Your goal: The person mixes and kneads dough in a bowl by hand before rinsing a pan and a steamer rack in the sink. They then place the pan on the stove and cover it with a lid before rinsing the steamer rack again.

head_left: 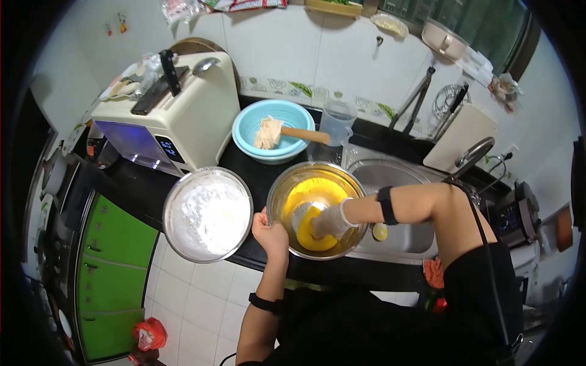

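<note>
A steel mixing bowl point(282, 186) stands on the counter by the sink, with yellow dough point(310, 235) inside and yellow residue on its wall. My left hand point(269, 235) grips the left side of this bowl's rim. My right hand point(331, 222), in a thin whitish glove, is down in the bowl, pressed into the dough with its fingertips hidden. Just left of my left hand, a second steel bowl point(167, 210) holds white powder.
Behind the bowls are a light blue basin point(243, 122) with a wooden-handled tool and a clear jug point(339, 119). A cream oven point(204, 116) carries a knife and ladle on top. At right is the sink point(403, 235) with its faucet point(476, 152).
</note>
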Motion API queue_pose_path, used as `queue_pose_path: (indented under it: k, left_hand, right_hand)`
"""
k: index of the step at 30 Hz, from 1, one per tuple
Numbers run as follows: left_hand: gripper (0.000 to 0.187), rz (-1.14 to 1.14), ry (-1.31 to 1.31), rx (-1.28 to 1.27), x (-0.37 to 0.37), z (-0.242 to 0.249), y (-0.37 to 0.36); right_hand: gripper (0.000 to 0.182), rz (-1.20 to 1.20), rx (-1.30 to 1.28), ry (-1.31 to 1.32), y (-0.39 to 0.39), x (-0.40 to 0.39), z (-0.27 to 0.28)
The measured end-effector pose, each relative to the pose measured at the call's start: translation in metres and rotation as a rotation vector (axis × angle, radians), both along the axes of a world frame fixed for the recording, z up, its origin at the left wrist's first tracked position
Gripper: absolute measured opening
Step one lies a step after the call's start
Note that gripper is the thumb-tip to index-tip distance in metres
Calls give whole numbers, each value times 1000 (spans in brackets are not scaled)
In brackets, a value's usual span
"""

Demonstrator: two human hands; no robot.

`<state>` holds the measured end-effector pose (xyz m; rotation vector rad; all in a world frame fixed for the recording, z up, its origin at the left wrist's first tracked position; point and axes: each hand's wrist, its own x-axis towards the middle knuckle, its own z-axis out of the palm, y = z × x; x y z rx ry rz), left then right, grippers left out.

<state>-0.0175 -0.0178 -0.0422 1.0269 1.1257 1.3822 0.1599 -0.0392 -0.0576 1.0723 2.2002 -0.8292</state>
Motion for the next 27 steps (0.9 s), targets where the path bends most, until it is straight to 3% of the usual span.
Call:
queue_pose_path:
  k: [1,4,6,8,9,10,11,12,14,15,17,18,20,21,26,27]
  left_hand:
    - [24,3,23,-13,0,1,0]
    - [24,13,66,-92,-2,13,-4]
    - [17,-19,127,-186,-4,-4,-1]
    - [22,-71,38,-399,-6,-18,-1]
    - [41,-419,-151,-774,-23,14,-5]
    - [45,-663,-225,-961,-32,23,-9]
    - [42,-710,-266,-966,-34,26,-18]
    - [40,-752,-306,-967,-36,27,-27]
    - [38,-583,-317,-927,-31,24,-31]
    - [40,-512,-301,-920,-27,24,-31]
    - [43,-432,-304,-927,-17,29,-29]
    - [42,-457,-309,-882,-13,27,-27]
    - [42,-481,-383,-920,-6,25,-22]
    - [42,-456,-407,-868,-3,25,-22]
    - [42,-445,-457,-792,8,27,-21]
    - [40,-405,-470,-842,8,16,-18]
  right_hand:
    - [37,108,5,-5,-4,-10,59]
    - [32,-33,162,66,-10,-9,100]
    - [27,-109,252,193,-16,1,66]
    - [26,191,364,232,-7,22,-6]
    - [26,211,366,230,-7,19,17]
    - [26,59,261,151,-11,3,62]
    - [27,-88,157,74,-15,-9,94]
    - [27,-60,160,82,-24,-5,105]
    - [35,-459,489,506,-41,15,113]
    - [35,-420,484,528,-42,19,107]
    - [54,-948,355,1160,-59,35,100]
    - [54,-964,374,1151,-68,43,97]
    - [72,-1103,-551,2178,-81,41,106]
    - [79,-1138,-527,2152,-88,39,115]
    - [74,-1101,-655,2231,-106,47,101]
    - [70,-1122,-519,2168,-111,48,98]
